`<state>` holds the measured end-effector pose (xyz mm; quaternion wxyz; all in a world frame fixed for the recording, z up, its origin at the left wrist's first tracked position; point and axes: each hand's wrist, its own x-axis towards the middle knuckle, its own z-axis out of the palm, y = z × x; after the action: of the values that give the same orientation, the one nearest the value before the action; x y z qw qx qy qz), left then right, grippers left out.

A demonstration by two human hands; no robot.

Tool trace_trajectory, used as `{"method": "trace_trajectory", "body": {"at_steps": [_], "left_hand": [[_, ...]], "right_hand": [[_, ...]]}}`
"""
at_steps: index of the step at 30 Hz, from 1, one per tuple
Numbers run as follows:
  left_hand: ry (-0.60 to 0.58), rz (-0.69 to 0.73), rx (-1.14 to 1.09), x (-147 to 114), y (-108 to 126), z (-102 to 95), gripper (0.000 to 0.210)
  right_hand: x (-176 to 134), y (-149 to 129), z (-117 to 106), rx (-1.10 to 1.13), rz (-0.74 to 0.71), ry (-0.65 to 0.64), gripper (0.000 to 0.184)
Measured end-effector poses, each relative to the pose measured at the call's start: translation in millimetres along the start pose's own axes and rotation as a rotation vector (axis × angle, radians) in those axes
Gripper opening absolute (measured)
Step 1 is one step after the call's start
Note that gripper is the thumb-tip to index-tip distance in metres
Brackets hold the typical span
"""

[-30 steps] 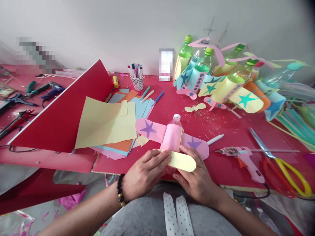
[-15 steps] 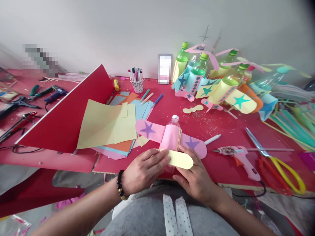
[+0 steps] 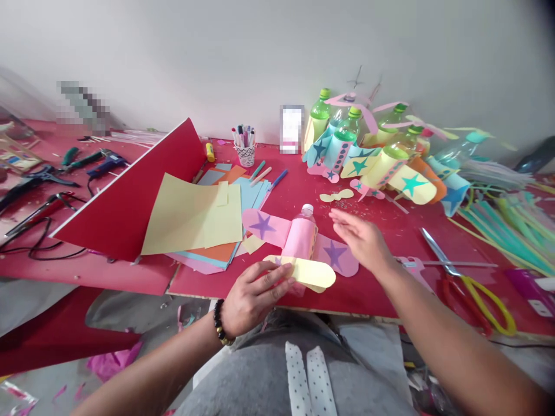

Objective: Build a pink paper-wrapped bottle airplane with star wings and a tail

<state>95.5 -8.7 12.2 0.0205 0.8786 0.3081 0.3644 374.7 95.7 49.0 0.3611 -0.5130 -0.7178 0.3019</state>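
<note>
A plastic bottle (image 3: 307, 211) wrapped in pink paper lies on the table, neck pointing away from me. Pink paper wings, each with a purple star, spread from its left (image 3: 266, 224) and right (image 3: 336, 255) sides. Across its near end is a rounded pale-yellow paper strip (image 3: 313, 272). My left hand (image 3: 259, 296) grips this strip, fingers on top and thumb hidden. My right hand (image 3: 363, 241) is in the air just right of the bottle, over the right wing's outer end. Its fingers are stretched out with nothing in them.
Coloured paper sheets (image 3: 195, 216) and a red board (image 3: 143, 196) lie left. Behind stand a pen cup (image 3: 246, 155) and a phone (image 3: 292, 130). Decorated bottles (image 3: 347, 133) crowd the back right. Scissors (image 3: 481, 300) and a pink glue gun (image 3: 414, 268), partly covered by my forearm, lie right.
My right hand has let go of the yellow strip and moved up and to the right, fingers extended. My left hand stays on the strip. The view has shifted slightly.
</note>
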Motion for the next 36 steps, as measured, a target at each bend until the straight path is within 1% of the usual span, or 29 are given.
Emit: {"method": "trace_trajectory", "body": {"at_steps": [1, 3, 5, 7, 9, 12, 14, 16, 17, 19, 20, 22, 24, 25, 27, 29, 31, 33, 34, 36], "left_hand": [[0.014, -0.01, 0.004, -2, 2, 0.3, 0.037], [0.028, -0.024, 0.006, -4, 6, -0.2, 0.037], [0.02, -0.035, 0.009, -6, 9, -1.7, 0.037], [0.004, -0.038, 0.014, -9, 11, -3.2, 0.039], [-0.003, -0.037, 0.016, -14, 12, -3.9, 0.04], [-0.015, -0.051, 0.027, -23, 13, -2.9, 0.041], [-0.026, -0.074, 0.038, -29, 14, -1.9, 0.042], [-0.017, -0.105, 0.034, -32, 16, -1.5, 0.043], [0.008, -0.124, 0.02, -33, 16, -1.7, 0.043], [0.096, -0.184, -0.029, -31, 16, -2.9, 0.039], [0.148, -0.223, -0.06, -28, 16, -3.7, 0.035], [0.23, -0.315, -0.111, -20, 13, -4.5, 0.022], [0.252, -0.415, -0.132, -6, 8, -3.0, 0.012], [0.248, -0.47, -0.126, 2, 5, -0.9, 0.015], [0.222, -0.571, -0.095, 22, -2, 6.3, 0.033], [0.175, -0.624, -0.067, 45, -8, 16.7, 0.046], [0.09, -0.634, -0.002, 67, -13, 28.1, 0.052], [-0.031, -0.669, 0.107, 84, -18, 38.2, 0.059], [-0.058, -0.685, 0.138, 91, -21, 42.2, 0.061], [-0.103, -0.704, 0.175, 97, -26, 47.4, 0.052]], "right_hand": [[18, 5, 0, 0.031, 0.115, -0.048, 0.045], [52, 11, 6, 0.017, 0.176, -0.098, 0.048], [77, 11, 18, -0.017, 0.22, -0.144, 0.049], [92, 8, 32, -0.062, 0.258, -0.192, 0.049], [100, 4, 45, -0.1, 0.291, -0.249, 0.042], [107, -3, 55, -0.132, 0.311, -0.289, 0.03], [115, -12, 50, -0.143, 0.285, -0.257, 0.028], [124, -28, 35, -0.144, 0.23, -0.202, 0.028], [128, -38, 26, -0.144, 0.193, -0.17, 0.028], [134, -62, 5, -0.163, 0.098, -0.098, 0.028], [136, -75, -4, -0.212, -0.004, -0.027, 0.028], [136, -99, -17, -0.32, -0.155, 0.078, 0.028], [135, -114, -22, -0.423, -0.266, 0.134, 0.029], [134, -119, -23, -0.466, -0.309, 0.146, 0.029], [134, -121, -21, -0.536, -0.376, 0.143, 0.029], [137, -118, -17, -0.579, -0.395, 0.12, 0.027], [139, -115, -15, -0.593, -0.377, 0.097, 0.026], [140, -113, -15, -0.595, -0.35, 0.092, 0.027], [140, -113, -15, -0.598, -0.34, 0.093, 0.028], [140, -115, -16, -0.615, -0.329, 0.09, 0.03]]}}
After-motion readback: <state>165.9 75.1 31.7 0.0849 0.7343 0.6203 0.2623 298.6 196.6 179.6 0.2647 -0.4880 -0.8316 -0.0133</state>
